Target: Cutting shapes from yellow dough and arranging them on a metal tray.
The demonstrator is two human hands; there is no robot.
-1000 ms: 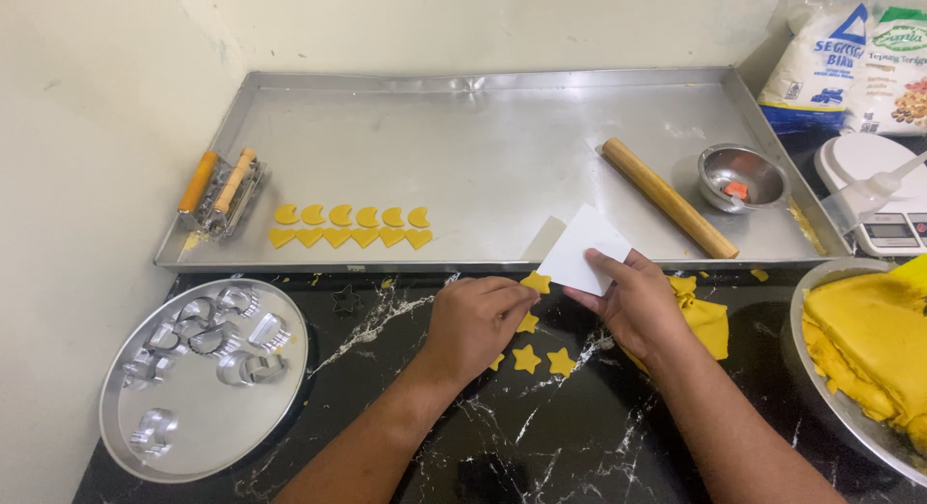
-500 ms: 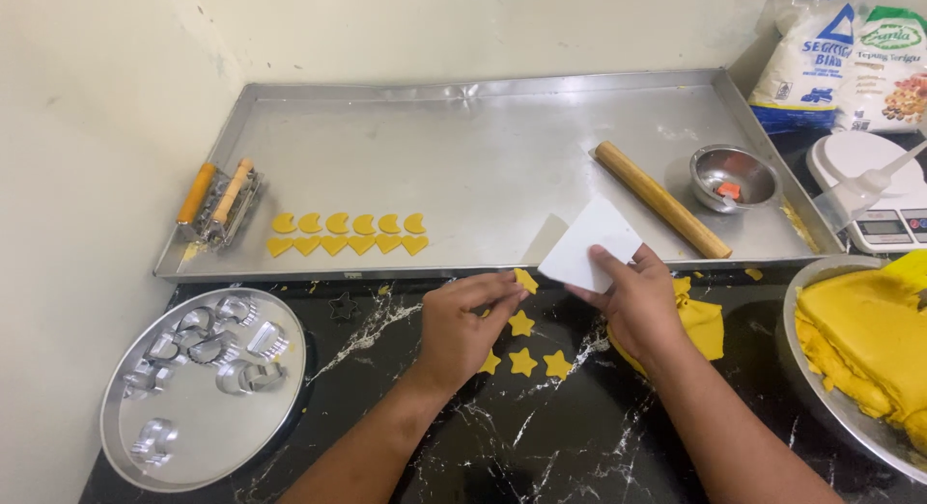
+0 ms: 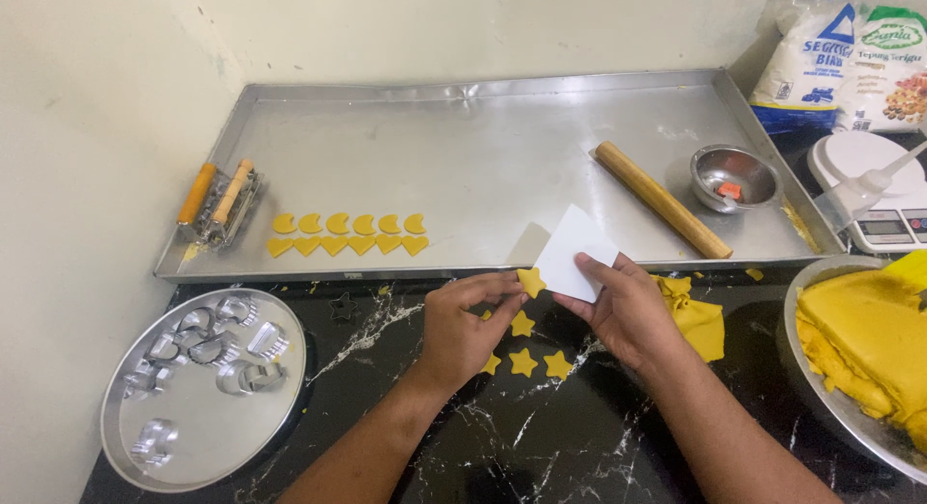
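Two hands busy, left hand (image 3: 463,325) pinching star dough piece (image 3: 529,281), right hand (image 3: 628,306) gripping white scraper (image 3: 575,253), tilted toward tray (image 3: 483,147).

dough bowl (image 3: 821,369) cut off right, one star (image 3: 491,365) half hidden

A cream-painted wall (image 3: 87,127) closed off the left side and met a second pale wall (image 3: 463,31) along the back, both lightly scuffed, with a faint bluish mark near the top edge that may have been chipped paint. Below them ran a black marble countertop (image 3: 541,446) veined in white, glossy enough to catch soft reflections. The light was even and diffuse, throwing only weak shadows. No floor or window showed in the view.
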